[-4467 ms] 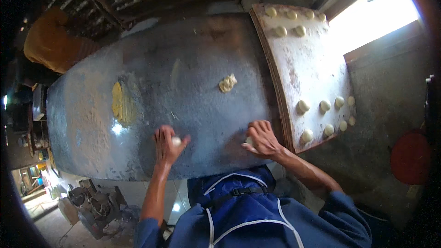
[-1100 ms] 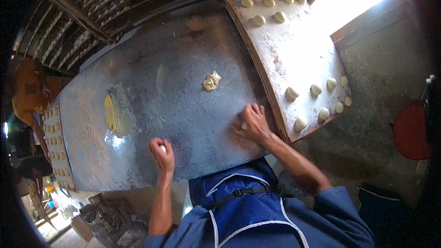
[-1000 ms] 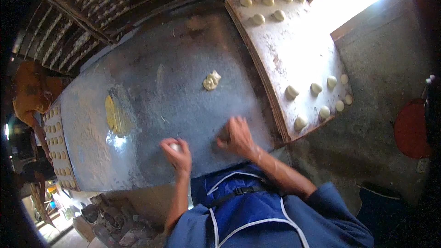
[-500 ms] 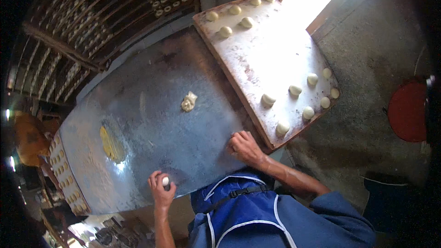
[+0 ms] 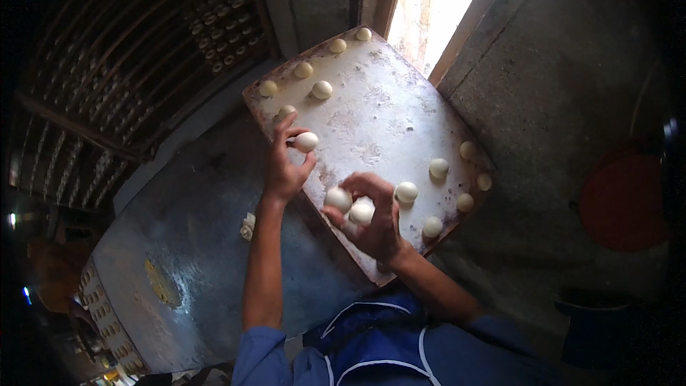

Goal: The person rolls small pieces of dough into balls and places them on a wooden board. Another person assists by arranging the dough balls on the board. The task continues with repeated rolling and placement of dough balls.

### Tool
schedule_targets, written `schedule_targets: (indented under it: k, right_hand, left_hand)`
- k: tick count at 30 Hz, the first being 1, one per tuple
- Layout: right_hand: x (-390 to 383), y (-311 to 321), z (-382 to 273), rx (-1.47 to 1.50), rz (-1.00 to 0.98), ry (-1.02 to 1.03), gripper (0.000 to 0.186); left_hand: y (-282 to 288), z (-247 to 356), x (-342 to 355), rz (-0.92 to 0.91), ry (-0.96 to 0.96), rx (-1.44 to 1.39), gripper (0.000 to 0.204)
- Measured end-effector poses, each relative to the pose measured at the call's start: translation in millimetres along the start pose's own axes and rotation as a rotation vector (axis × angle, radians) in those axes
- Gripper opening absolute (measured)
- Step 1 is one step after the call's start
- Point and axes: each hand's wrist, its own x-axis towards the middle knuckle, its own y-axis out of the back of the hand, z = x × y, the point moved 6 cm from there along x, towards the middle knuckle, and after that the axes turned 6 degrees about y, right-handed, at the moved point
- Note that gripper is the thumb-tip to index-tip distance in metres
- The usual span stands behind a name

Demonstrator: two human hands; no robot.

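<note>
A pale, round dough ball (image 5: 306, 142) sits between the thumb and fingers of my left hand (image 5: 284, 171), over the left side of a floured board (image 5: 386, 129). My right hand (image 5: 379, 218) curls around a second, slightly blurred dough ball (image 5: 337, 200) near the board's front left edge. Another dough ball (image 5: 362, 212) shows inside the curve of that hand. Several more balls stand on the board, such as a dough ball (image 5: 321, 90) in the far group and a dough ball (image 5: 406, 192) right of my right hand. Whether the held balls touch the board, I cannot tell.
A rough dough lump (image 5: 248, 226) lies on the dark worktable (image 5: 214, 243), beside my left forearm. Farther left are a yellow smear (image 5: 161, 282) and a tray (image 5: 107, 314) of small pieces. Slatted racks (image 5: 93, 129) stand behind. A red round object (image 5: 622, 204) is at the right.
Both hands have moved from the worktable to the floured board, each with a dough ball. The view has shifted, and the board appears lower and farther left.
</note>
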Motion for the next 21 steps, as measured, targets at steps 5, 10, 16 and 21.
schedule_targets:
  k: [5,10,16,21]
  right_hand:
    - [-12,7,86,-0.643,-0.46,-0.299,0.078]
    - [-31,67,71,-0.445,-0.567,-0.38,0.065]
    - [-63,31,57,-0.414,-1.129,0.034,0.062]
    - [-49,7,29,-0.72,-1.333,0.002,0.086]
  left_hand:
    - [-34,-35,11,-0.031,-0.024,0.42,0.1]
    - [40,-28,-121,0.318,0.23,0.202,0.083]
    - [88,-58,-295,0.511,0.648,0.234,0.065]
    - [120,-47,-336,0.616,0.68,0.285,0.056]
